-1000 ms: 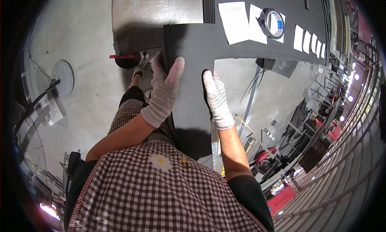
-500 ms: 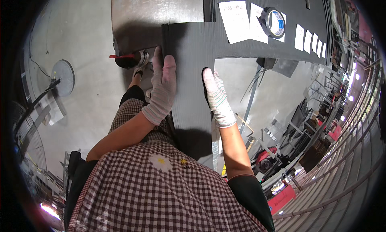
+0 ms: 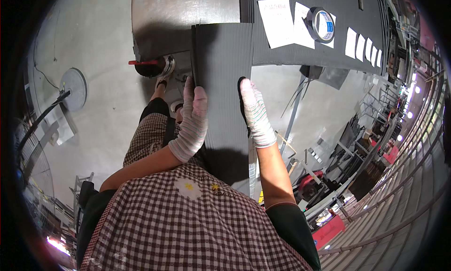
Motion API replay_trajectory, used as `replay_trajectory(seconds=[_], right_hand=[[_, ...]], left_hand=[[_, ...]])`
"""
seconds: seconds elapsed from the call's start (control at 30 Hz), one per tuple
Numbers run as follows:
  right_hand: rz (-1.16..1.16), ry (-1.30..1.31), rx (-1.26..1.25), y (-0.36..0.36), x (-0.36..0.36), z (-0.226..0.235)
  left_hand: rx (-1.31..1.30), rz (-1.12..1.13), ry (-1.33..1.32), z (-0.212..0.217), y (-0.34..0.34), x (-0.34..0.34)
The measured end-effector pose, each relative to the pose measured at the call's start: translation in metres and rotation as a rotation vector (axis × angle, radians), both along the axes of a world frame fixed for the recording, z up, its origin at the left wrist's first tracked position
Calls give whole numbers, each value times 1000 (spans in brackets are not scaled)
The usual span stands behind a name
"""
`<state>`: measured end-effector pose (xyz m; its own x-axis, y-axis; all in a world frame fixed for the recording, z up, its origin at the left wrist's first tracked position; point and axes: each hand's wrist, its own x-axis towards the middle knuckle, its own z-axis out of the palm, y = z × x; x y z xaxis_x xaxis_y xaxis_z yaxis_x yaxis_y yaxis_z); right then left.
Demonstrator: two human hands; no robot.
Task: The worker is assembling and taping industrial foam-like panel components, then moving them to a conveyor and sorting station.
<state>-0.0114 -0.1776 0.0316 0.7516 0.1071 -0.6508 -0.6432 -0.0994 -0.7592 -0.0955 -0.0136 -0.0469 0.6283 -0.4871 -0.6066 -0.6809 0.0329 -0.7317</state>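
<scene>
A tall stack of dark grey flat strips (image 3: 222, 64) stands lengthwise in front of me, its near end by my checked apron. Both my hands wear white striped gloves. My left hand (image 3: 191, 118) lies along the stack's left side, fingers stretched forward and thumb at the upper edge. Against the right side rests my right hand (image 3: 255, 109), its fingers straight and its dark palm side turned to the strips. Neither hand's fingers wrap round the stack as far as I can see; the fingers low on the sides are partly hidden.
Beyond the stack is a brown tabletop (image 3: 188, 10). Dark grey sheets (image 3: 282, 57) at the right carry white paper slips (image 3: 276, 24) and a tape roll (image 3: 323, 26). A round stand base (image 3: 73, 90) is on the floor at left; metal frames (image 3: 366, 116) are at right.
My left hand has slid back toward me along the stack's left side. The right hand stays almost where it was, and the stack has hardly moved.
</scene>
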Motion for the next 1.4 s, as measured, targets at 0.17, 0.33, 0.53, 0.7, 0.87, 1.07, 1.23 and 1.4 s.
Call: replay_trajectory(seconds=[0.17, 0.33, 0.53, 0.7, 0.87, 1.07, 1.23, 1.4], right_hand=[[-23, -26, -87, -1, -5, -7], [18, -40, 36, 6, 4, 4], [-60, -81, 0, -5, -10, -9], [61, -51, -34, -11, -16, -15], [60, -93, -36, -10, -9, -11], [80, -152, -117, 6, -3, 4], [63, -90, -41, 10, 17, 9], [115, -263, -165, 11, 13, 12]], left_hand=[[2141, -1659, -543, 62, -5, 36], [2060, -1621, -679, 62, 3, 37], [2404, -1769, -610, 5, -14, -16], [2162, -1908, -747, 38, -5, -2], [2256, -1653, -636, 43, 3, 39], [2365, -1530, -576, 36, 8, 61], [2648, -1459, -530, 37, 19, 89], [2487, -1636, -502, 42, 13, 98]])
